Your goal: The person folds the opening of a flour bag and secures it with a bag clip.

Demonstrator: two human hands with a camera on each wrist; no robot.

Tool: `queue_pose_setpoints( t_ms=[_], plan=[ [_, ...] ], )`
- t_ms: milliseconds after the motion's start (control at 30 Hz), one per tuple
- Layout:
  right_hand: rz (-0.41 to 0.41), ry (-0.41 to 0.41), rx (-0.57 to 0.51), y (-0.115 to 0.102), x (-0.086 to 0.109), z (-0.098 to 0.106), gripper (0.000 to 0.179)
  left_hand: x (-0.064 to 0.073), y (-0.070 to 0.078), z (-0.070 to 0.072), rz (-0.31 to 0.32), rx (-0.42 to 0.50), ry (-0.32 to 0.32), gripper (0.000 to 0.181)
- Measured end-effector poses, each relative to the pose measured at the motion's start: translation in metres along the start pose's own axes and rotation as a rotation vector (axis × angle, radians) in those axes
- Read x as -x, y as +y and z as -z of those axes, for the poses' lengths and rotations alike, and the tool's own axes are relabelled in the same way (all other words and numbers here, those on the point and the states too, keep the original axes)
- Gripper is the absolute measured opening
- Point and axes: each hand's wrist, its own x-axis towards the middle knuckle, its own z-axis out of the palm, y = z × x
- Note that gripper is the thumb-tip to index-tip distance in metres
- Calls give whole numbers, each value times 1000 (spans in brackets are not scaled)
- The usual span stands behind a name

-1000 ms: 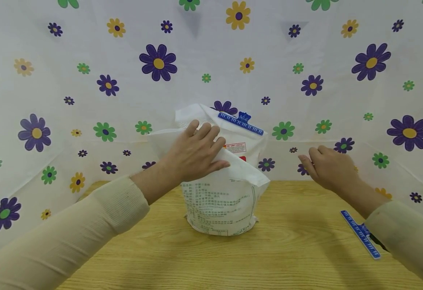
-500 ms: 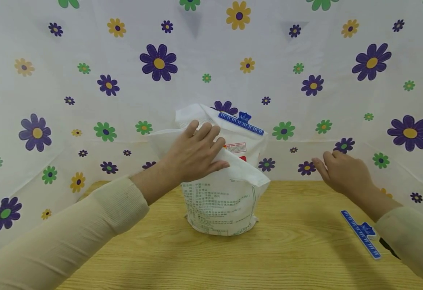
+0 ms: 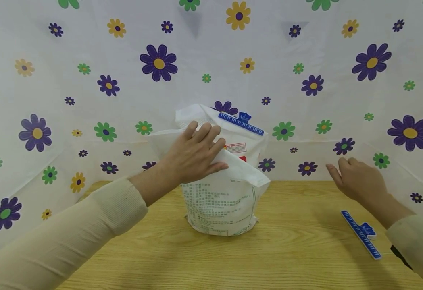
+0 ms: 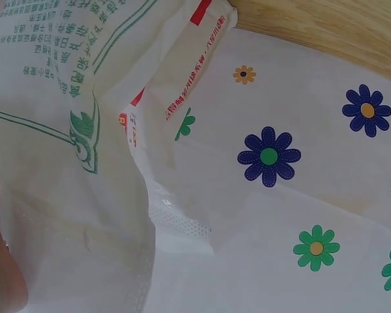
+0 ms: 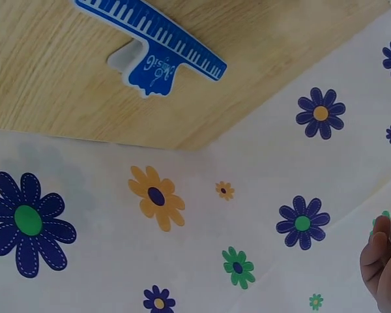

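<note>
A white flour bag (image 3: 218, 205) with green print stands upright on the table in the head view. My left hand (image 3: 194, 155) grips the near edge of its mouth, fingers bent over the rim and the thumb on the near side. A blue page clip (image 3: 241, 123) with a piano-key pattern pinches the right part of the bag's far top edge. My right hand (image 3: 360, 179) hovers at the right, fingers loosely curled, holding nothing. Below it, a second blue clip (image 3: 361, 235) lies on the table; the right wrist view shows this clip (image 5: 156, 45) too.
A wooden table (image 3: 142, 257) carries the bag and the loose clip. White cloth (image 3: 211, 88) printed with flowers hangs behind and along both sides. A dark band (image 3: 401, 257) shows at the right sleeve.
My right hand has moved to the right and slightly down, away from the bag, uncovering more of the loose clip. The left hand and bag have stayed nearly still.
</note>
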Motion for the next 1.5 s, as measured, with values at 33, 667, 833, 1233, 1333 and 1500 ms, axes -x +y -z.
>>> queue_pose_setpoints(
  t_ms=[33,667,833,1233,1333,1500],
  plan=[
    [-10,-7,0,2,2,-1,41,0,0,0,0,3,4,63],
    [-166,-222,-39,34,38,-23,50,4,0,-3,17,14,11,61],
    [-199,-272,-37,40,52,-30,51,5,0,-3,16,12,20,61],
    [-259,-345,-26,52,80,-54,53,5,-1,-5,20,11,31,61],
    [-270,-376,-31,54,85,-58,53,5,0,-4,21,12,28,61],
    [-303,-486,-27,55,94,-66,52,6,0,-4,23,11,21,60]
  ],
)
